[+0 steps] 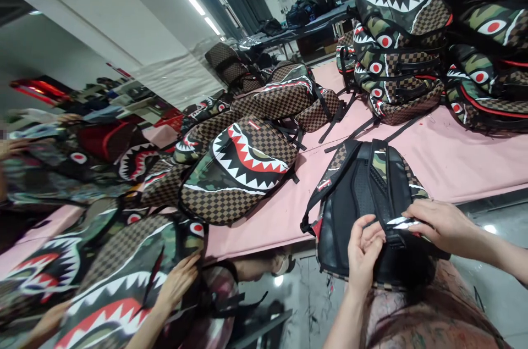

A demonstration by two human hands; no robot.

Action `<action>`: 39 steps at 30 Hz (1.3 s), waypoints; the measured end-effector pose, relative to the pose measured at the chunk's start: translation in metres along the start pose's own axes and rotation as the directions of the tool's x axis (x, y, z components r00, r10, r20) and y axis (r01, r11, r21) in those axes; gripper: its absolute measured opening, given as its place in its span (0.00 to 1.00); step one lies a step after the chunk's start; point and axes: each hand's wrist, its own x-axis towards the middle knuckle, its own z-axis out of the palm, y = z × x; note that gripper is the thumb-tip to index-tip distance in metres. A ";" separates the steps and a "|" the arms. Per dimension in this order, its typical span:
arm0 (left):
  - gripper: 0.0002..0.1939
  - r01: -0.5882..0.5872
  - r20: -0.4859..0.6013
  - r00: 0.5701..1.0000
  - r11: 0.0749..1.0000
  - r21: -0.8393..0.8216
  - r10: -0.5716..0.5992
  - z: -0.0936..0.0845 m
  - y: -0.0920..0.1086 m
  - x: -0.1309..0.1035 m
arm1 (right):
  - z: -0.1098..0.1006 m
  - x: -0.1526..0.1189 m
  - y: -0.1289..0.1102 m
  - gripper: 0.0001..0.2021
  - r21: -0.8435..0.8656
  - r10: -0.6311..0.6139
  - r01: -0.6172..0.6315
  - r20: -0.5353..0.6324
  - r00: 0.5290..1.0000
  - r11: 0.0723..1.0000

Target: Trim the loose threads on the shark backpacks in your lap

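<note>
A backpack (pixel 355 200) lies with its black padded back and straps facing up, at the table's front edge and over my lap. My right hand (pixel 437 222) is closed on small metal snips (pixel 401 223), whose blades point left over the backpack's strap. Just left of the blades is my left hand (pixel 365 247), palm partly up, with its fingers curled together near the strap; whether a thread or strap end is between them is too small to make out.
Checkered shark-mouth backpacks lie on the pink table (pixel 466 156), one (pixel 247 167) left of mine. Tall stacks (pixel 396 46) stand at the back right. At the lower left, another person's hands (pixel 177 283) hold a backpack (pixel 119 294).
</note>
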 end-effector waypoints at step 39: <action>0.25 0.020 0.133 0.991 0.998 0.051 -0.026 0.014 -0.009 0.008 | 0.053 -0.048 -0.013 0.09 0.432 0.334 -0.183 -0.304 0.892 0.883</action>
